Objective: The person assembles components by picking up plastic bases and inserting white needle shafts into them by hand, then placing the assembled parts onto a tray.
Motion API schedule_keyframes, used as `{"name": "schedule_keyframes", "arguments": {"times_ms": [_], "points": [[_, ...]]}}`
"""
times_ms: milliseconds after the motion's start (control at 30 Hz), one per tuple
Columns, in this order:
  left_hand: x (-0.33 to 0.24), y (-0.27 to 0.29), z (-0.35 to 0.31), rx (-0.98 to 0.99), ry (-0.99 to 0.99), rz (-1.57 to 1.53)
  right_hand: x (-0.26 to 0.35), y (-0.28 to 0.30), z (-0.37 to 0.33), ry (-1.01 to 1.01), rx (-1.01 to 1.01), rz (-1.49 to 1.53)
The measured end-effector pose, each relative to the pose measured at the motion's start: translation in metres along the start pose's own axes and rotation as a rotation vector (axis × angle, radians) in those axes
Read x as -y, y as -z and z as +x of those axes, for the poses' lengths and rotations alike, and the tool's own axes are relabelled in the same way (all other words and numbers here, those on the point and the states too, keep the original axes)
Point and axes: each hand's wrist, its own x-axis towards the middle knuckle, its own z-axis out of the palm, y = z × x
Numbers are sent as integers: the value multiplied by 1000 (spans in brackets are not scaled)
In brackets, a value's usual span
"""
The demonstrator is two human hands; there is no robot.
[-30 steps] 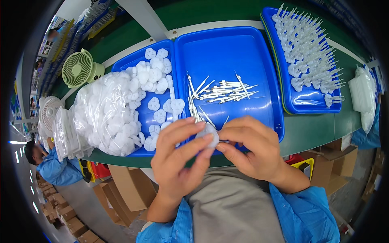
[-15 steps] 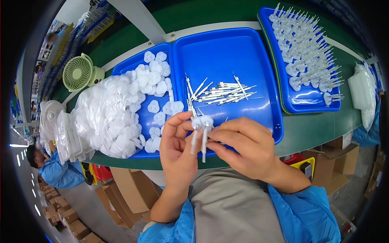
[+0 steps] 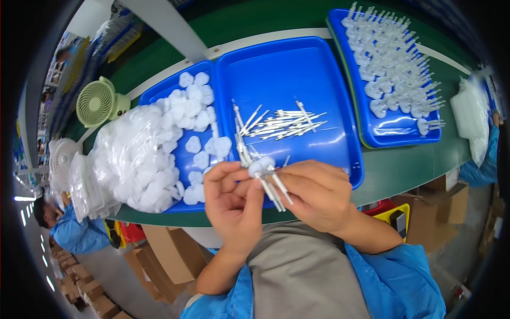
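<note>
Above the near edge of the middle blue tray (image 3: 281,69), both my hands meet at a white lobed plastic cap (image 3: 260,166) with slim translucent rods (image 3: 272,194) pointing down and right from it. My left hand (image 3: 232,199) is closed on the cap's left side, thumb and fingers gripping it. My right hand (image 3: 322,198) pinches at the cap's right side, by a rod; its fingertips are partly hidden. Thin white pins with metal tips (image 3: 279,124) lie loosely in the tray. More pins (image 3: 243,149) rise beside my left fingers; whether that hand holds them I cannot tell.
At left, a blue tray carries loose white caps (image 3: 193,144) and a clear bag of caps (image 3: 130,159). The right blue tray (image 3: 393,130) holds rows of caps with upright rods. Two fans (image 3: 96,101), a white plastic packet (image 3: 472,119) and cardboard boxes (image 3: 175,252) surround the bench.
The cap has turned in my hands, so its rods, which hung nearly straight down, now slant to the lower right. The whole view has shifted slightly.
</note>
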Motion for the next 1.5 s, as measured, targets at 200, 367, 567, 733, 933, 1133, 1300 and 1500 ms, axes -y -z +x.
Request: {"name": "schedule_keyframes", "arguments": {"times_ms": [200, 367, 567, 733, 933, 1133, 1300, 1500], "points": [[0, 6, 5, 56, 4, -12, -2, 18, 3, -163, 96, 124], [0, -1, 12, 315, 104, 29, -13, 58, 3, -105, 213, -105], [-13, 62, 55, -68, -452, 1100, -35, 157, -7, -580, -173, -504], [0, 104, 60, 110, -353, 1328, -38, 181, -9, -614, -332, -372], [6, 93, 72, -42, -216, 994, -15, 140, 7, -373, -182, -266], [9, 90, 63, -73, -261, 830, -16, 40, 15, -209, 358, -115], [0, 70, 47, -87, -307, 501, -10, -6, 12, -190, 479, -342], [-3, 62, 34, 34, -189, 317, -12, 1, 18, -227, 435, -210]]}}
